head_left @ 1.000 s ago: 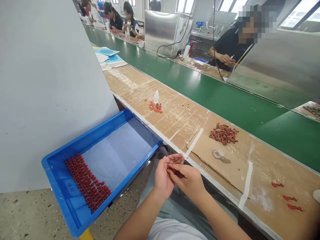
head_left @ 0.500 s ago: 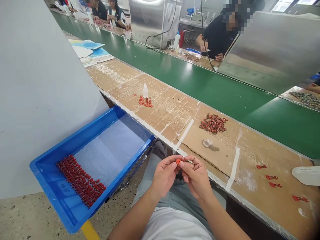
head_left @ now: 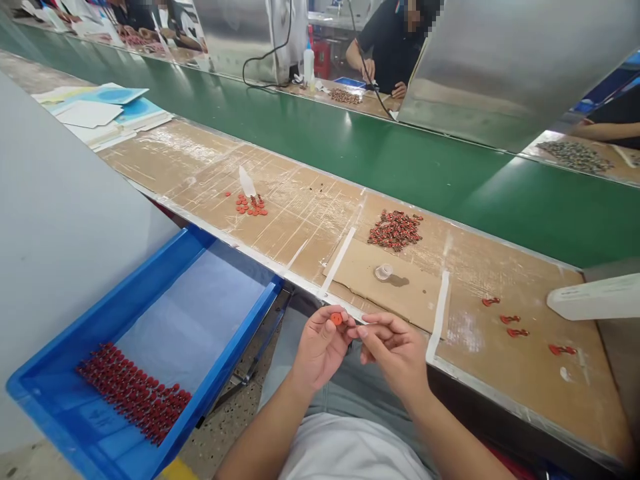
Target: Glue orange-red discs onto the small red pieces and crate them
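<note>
A long, flat green belt (head_left: 450, 187) runs past a long brown cardboard-covered surface (head_left: 280, 230) with white strips of tape on it. Beside the surface is a big blue plastic tray (head_left: 55, 407). It has faint marks on its inside that I cannot read. Rows of small dark red pieces (head_left: 137, 393) stand close together at one end of the tray. At the far right is a smooth white plastic container (head_left: 600, 297). A thin line of print shows on it, but it is too small to read.

The left hand (head_left: 320, 343) is in front of the surface's edge, pinching a disc between its thumb and fingers. The right hand (head_left: 395, 347) is just beside it, thumb and first finger close together near the left fingers. I cannot tell if it holds something tiny.

On the surface are a heap of little red and dark pieces (head_left: 395, 231), a pointed white bottle (head_left: 247, 181) with loose orange-red discs (head_left: 243, 205) near it, and a small clear cup (head_left: 384, 272).

The pinched thing is a small, round, bright orange-red disc (head_left: 336, 319) with tiny dark spots on its face.
</note>
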`<move>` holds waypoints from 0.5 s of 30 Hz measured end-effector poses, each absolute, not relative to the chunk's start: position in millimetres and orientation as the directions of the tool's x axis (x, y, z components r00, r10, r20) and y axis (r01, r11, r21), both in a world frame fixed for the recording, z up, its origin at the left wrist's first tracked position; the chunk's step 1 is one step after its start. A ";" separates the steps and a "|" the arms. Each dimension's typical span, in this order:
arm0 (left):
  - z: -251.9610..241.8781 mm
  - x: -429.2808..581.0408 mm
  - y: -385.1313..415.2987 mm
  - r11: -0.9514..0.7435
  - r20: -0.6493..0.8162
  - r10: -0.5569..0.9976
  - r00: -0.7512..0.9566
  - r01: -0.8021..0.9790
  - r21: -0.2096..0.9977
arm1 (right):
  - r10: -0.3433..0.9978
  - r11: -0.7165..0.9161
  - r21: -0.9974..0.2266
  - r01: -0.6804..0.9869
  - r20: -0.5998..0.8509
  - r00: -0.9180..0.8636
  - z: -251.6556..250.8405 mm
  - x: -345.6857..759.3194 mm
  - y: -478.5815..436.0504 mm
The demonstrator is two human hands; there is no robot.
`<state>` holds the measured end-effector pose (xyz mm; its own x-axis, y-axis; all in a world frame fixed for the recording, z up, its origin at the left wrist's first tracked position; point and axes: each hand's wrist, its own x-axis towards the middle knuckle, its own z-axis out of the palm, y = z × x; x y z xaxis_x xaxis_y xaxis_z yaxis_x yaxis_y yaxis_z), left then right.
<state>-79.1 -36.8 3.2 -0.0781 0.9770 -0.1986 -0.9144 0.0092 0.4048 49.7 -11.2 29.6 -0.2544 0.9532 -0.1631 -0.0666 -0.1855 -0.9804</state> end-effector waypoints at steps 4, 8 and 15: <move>6.1 -74.2 -33.1 0.035 -0.188 0.982 -0.036 -0.932 0.361 | 0.998 0.069 -0.980 0.186 0.070 0.002 26.1 89.7 21.0; 2.5 -71.0 -34.7 0.064 -0.208 0.978 -0.011 -0.935 0.349 | 0.961 0.172 -0.801 0.573 0.263 0.080 4.0 138.6 94.4; -6.5 -63.3 -36.7 0.086 -0.291 0.956 -0.019 -0.935 0.344 | 0.982 0.109 -0.567 0.816 0.188 -0.001 -27.3 160.5 188.3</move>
